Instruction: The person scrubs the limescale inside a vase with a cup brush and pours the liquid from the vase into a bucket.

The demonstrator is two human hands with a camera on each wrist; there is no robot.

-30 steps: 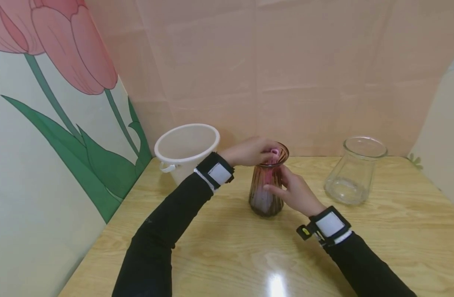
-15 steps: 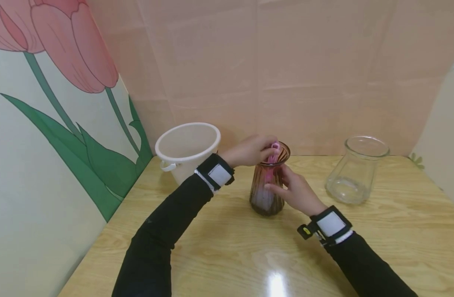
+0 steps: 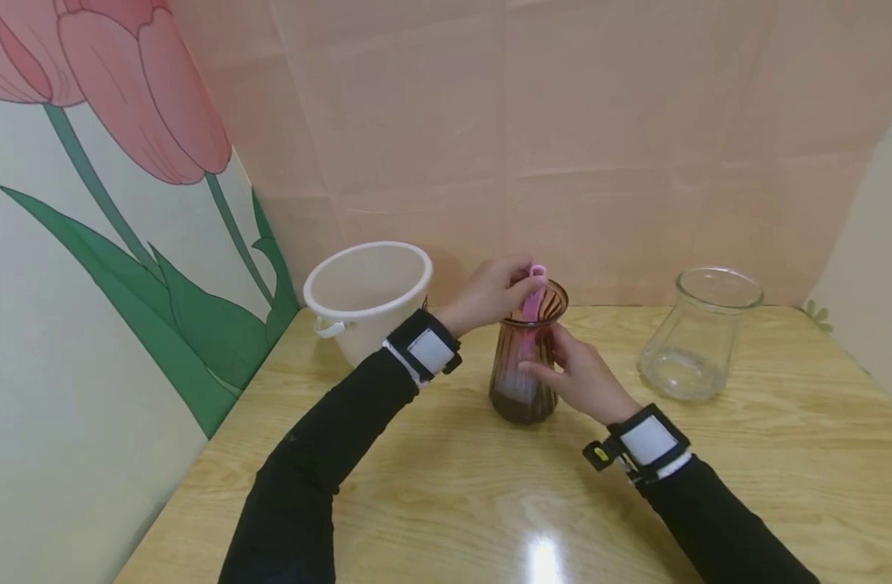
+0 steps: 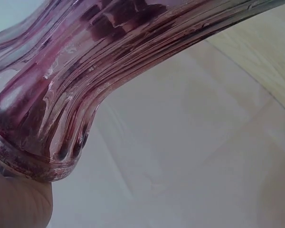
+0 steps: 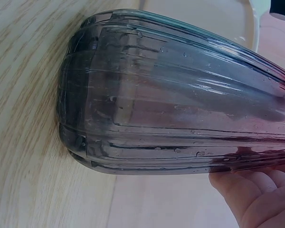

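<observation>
A ribbed purple glass vase (image 3: 521, 365) stands upright on the wooden table (image 3: 446, 487), mid-table. My left hand (image 3: 499, 290) is at its mouth and pinches the pink handle of a brush (image 3: 533, 294) that reaches down inside the vase. My right hand (image 3: 576, 375) grips the vase's right side. The left wrist view is filled by the vase's flared rim (image 4: 61, 109); the right wrist view shows its ribbed body (image 5: 171, 123) with my fingers (image 5: 256, 194) curled under it.
A white plastic bucket (image 3: 367, 294) stands at the back left beside the tulip-painted wall. A clear glass vase (image 3: 697, 334) stands at the back right. Pink panels close off the table's far edge.
My left hand has lifted the pink brush handle a little higher out of the vase mouth. The right hand and the vase stay where they were.
</observation>
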